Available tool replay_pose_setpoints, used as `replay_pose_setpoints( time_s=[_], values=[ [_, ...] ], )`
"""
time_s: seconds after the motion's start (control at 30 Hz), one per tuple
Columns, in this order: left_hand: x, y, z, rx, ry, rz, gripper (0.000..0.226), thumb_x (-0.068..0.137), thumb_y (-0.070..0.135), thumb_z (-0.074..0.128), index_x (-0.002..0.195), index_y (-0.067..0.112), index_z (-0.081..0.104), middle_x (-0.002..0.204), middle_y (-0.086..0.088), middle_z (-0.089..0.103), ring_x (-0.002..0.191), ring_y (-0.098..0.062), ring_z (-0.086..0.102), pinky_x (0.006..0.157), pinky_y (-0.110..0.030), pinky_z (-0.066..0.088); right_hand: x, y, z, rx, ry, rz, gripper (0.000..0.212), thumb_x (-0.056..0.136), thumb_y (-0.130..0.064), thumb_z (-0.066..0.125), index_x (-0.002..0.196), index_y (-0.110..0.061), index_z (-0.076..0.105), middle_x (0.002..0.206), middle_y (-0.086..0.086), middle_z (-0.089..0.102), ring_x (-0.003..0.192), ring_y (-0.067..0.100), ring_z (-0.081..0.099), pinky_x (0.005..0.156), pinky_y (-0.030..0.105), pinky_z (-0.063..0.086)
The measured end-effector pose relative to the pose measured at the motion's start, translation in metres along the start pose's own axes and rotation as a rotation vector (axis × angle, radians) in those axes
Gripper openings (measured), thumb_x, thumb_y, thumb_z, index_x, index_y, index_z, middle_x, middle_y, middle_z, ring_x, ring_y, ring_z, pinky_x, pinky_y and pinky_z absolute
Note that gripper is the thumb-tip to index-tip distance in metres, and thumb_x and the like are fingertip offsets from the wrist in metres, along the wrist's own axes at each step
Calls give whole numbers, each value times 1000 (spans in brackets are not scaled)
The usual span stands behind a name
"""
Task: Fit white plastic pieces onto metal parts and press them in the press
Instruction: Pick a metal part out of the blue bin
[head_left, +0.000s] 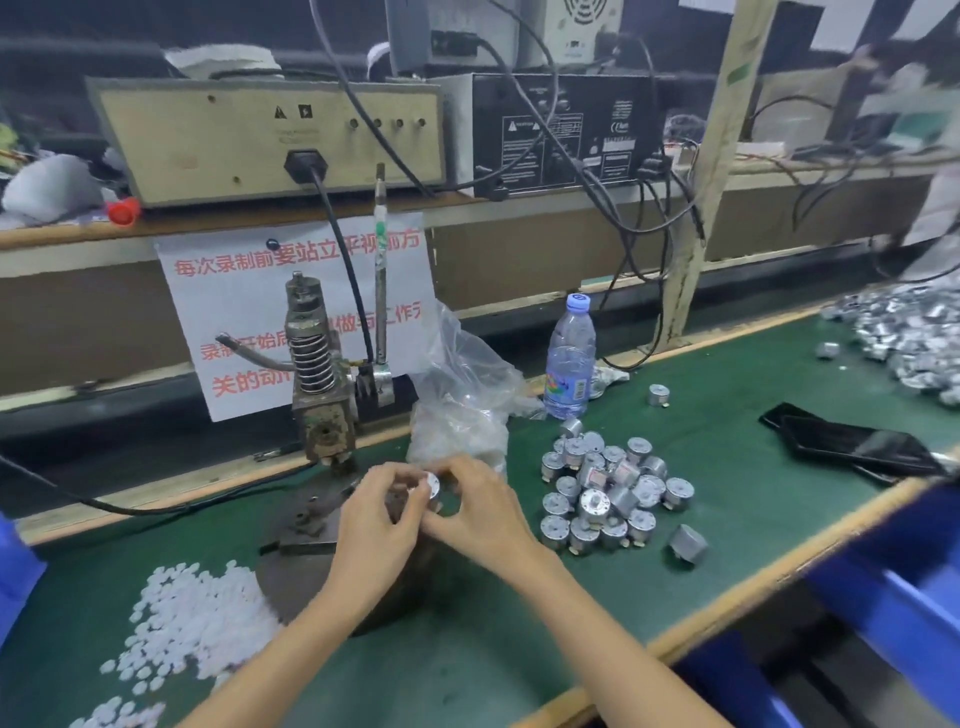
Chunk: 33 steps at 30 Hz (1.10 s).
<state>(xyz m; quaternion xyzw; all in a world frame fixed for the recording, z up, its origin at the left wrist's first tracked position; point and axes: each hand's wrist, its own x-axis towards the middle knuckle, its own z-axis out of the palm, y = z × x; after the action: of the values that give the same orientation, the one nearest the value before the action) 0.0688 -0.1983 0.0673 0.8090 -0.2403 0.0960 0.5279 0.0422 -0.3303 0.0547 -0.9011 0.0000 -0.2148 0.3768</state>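
Our left hand (374, 519) and right hand (480, 512) are both pinching one little metal part (431, 486) right by the press (317, 374).

A green-matted counter (727, 441) edged in pale wood runs beneath a long wooden shelf (62, 234) carrying a beige box (234, 135), a black box (566, 130) and tangled cables (631, 228).

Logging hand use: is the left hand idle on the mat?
No, the left hand and right hand both pinch one metal part.
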Motion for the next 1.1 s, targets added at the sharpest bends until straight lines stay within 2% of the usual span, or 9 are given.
replay_pose_setpoints(
  time_s=[0.07,0.13,0.23,0.3,0.43,0.5,0.7,0.87,1.1],
  values=[
    [13,18,30,-45,-80,11,3,87,20,65,86,23,63,84,4,67,82,-7,62,75,-28,49,0,19,-28,-23,78,56,30,74,-37,66,98,-21,60,89,-13,57,84,8,52,72,27,44],
    [30,38,63,-57,-165,49,1,88,17,63,89,17,63,89,4,67,86,-10,62,79,-25,48,1,41,-58,-60,159,118,28,73,-36,67,95,-19,60,85,-11,57,78,7,49,68,26,39],
    [48,66,110,-64,-302,78,12,89,11,59,100,11,63,101,-2,66,93,-12,60,83,-18,44,0,74,-103,-71,243,247,22,73,-32,70,89,-24,57,83,-11,59,74,9,51,66,24,37],
    [53,78,139,-19,-366,97,22,89,9,55,110,9,61,110,-4,64,100,-14,58,89,-22,43,-5,97,-132,-108,282,341,21,72,-33,70,85,-27,54,82,-12,60,75,11,54,65,24,37],
    [52,83,175,148,-489,108,33,89,12,51,121,11,55,122,-4,59,114,-17,51,100,-33,38,-19,139,-173,-199,248,549,22,72,-34,66,88,-23,55,86,-6,62,85,18,57,69,30,44],
    [51,80,185,237,-519,125,35,88,15,51,123,13,54,125,-3,58,118,-18,49,101,-32,35,-24,152,-182,-217,211,594,23,71,-33,66,89,-22,56,89,-3,62,88,20,57,71,32,46],
    [53,78,193,325,-498,117,33,88,20,50,121,20,55,125,2,57,121,-20,43,97,-32,27,-20,167,-177,-242,84,593,26,75,-32,66,97,-19,60,95,-4,64,94,18,59,81,34,50],
    [53,77,189,351,-507,129,33,88,19,49,121,20,53,126,2,56,121,-20,40,94,-32,24,-17,163,-177,-240,109,560,26,76,-29,66,100,-21,60,93,-7,59,96,17,58,81,31,48],
    [56,75,166,361,-474,175,34,90,22,50,124,22,52,127,3,55,120,-18,38,94,-32,23,-8,141,-181,-254,151,478,23,83,-26,63,105,-18,62,102,-3,65,96,15,58,86,33,48]
  ],
)
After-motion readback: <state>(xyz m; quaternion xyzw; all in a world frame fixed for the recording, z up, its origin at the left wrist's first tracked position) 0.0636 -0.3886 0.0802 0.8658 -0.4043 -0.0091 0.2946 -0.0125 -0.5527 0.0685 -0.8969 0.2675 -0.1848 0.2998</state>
